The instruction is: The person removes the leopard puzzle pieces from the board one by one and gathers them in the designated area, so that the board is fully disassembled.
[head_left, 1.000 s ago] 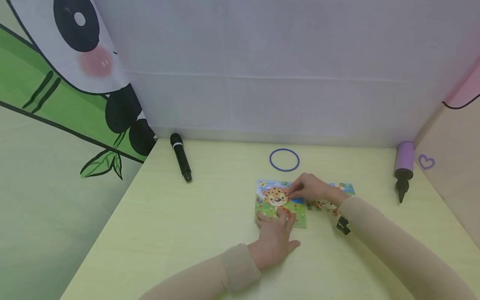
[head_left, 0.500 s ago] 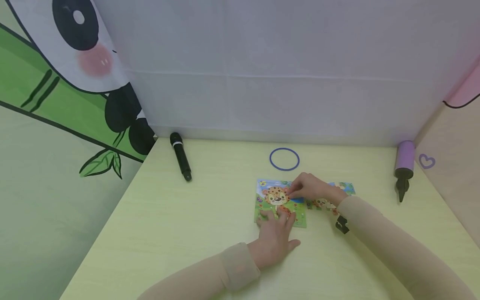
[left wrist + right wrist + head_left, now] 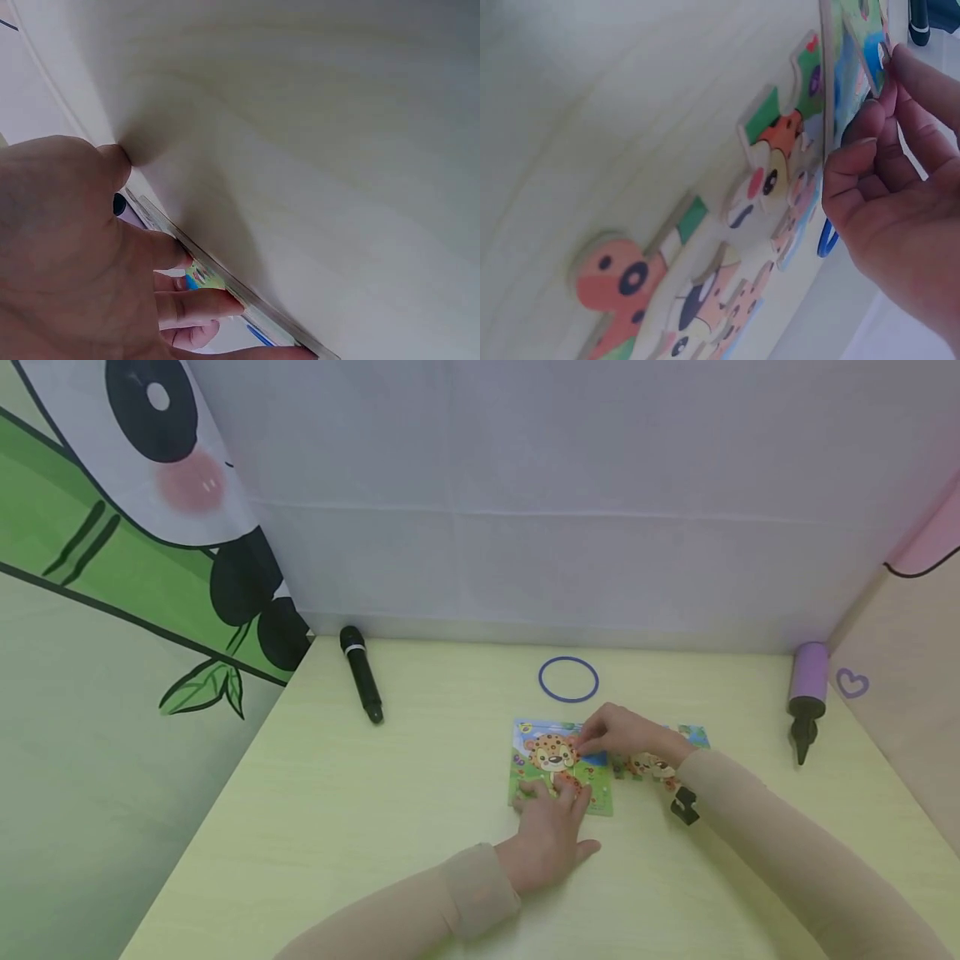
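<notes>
pale yellow-green table (image 3: 360, 827) under a leopard puzzle board (image 3: 561, 766), mid-table, just in front of a blue ring (image 3: 568, 679). left hand (image 3: 551, 835) flat on the board's near edge, fingers straight, pinning it, gripping nothing. right hand (image 3: 621, 735) pinching a puzzle piece (image 3: 868, 46) at the board's right side, fingers curled on it. best to keep the board pinned, lower the piece flat, match tabs before pressing. loose pieces (image 3: 651, 766) just right of the board, under the right wrist. open room left and near; microphone (image 3: 362, 674) and purple pump (image 3: 807, 692) well apart; walls behind and at both sides.
</notes>
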{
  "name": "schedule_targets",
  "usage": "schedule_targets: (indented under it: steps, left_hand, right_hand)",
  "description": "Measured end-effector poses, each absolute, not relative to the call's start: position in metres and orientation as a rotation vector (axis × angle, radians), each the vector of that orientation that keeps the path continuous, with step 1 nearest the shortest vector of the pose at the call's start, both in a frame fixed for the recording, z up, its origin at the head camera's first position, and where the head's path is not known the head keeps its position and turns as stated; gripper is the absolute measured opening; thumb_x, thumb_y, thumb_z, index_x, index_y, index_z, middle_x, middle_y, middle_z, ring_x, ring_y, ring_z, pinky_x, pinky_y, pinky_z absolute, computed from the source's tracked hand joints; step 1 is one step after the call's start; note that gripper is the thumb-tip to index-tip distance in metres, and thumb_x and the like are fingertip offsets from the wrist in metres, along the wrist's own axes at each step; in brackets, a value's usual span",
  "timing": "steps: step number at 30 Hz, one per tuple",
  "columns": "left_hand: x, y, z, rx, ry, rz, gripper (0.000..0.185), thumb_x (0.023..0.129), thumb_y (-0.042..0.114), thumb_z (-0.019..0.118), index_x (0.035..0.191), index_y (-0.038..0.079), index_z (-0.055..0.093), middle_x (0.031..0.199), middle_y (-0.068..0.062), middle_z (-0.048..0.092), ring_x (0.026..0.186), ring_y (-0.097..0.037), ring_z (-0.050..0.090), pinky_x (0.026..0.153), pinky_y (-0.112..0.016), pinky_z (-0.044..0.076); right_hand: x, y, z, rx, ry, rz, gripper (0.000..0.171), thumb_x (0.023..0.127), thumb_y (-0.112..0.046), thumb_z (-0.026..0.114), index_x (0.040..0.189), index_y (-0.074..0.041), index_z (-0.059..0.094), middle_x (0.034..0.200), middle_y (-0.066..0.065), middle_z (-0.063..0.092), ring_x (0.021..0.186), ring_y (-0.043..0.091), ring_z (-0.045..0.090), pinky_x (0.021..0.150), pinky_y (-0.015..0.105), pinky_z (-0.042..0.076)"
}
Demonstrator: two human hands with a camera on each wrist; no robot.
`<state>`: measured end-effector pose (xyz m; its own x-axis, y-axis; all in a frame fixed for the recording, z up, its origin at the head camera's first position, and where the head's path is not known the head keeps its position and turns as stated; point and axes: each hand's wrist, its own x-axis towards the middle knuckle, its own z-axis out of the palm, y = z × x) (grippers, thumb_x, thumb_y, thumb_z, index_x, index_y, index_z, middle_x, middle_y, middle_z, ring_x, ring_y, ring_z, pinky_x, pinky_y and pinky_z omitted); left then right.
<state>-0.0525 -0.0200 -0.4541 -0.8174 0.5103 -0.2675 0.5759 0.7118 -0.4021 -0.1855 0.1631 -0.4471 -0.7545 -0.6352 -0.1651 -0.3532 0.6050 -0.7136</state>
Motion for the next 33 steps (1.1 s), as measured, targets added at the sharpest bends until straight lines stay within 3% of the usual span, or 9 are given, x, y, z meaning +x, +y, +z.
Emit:
schedule_targets:
  steps: [16,33]
  left_hand:
    - [-0.053,-0.019,-0.454,0.889,2.799,-0.706,0.080,0.088,0.075,0.017,0.154,0.029,0.018,0.147,-0.004,0.035,0.107,-0.044,0.051,0.073,-0.048,0.053]
    - [-0.054,-0.017,-0.455,0.885,2.788,-0.750,0.084,0.086,0.077,0.017,0.154,0.028,0.018,0.145,-0.005,0.036,0.102,-0.044,0.054,0.068,-0.045,0.054]
  right_hand:
    - [-0.181,0.160,-0.436,-0.805,2.356,-0.922,0.010,0.094,-0.007,0.059,0.091,-0.001,0.067,0.081,0.006,0.065,0.071,0.020,0.057,0.067,0.032,0.049]
    - [-0.178,0.159,-0.430,-0.888,2.393,-0.836,0.011,0.097,-0.012,0.056,0.092,-0.008,0.064,0.080,0.005,0.062,0.066,0.014,0.052,0.064,0.032,0.047]
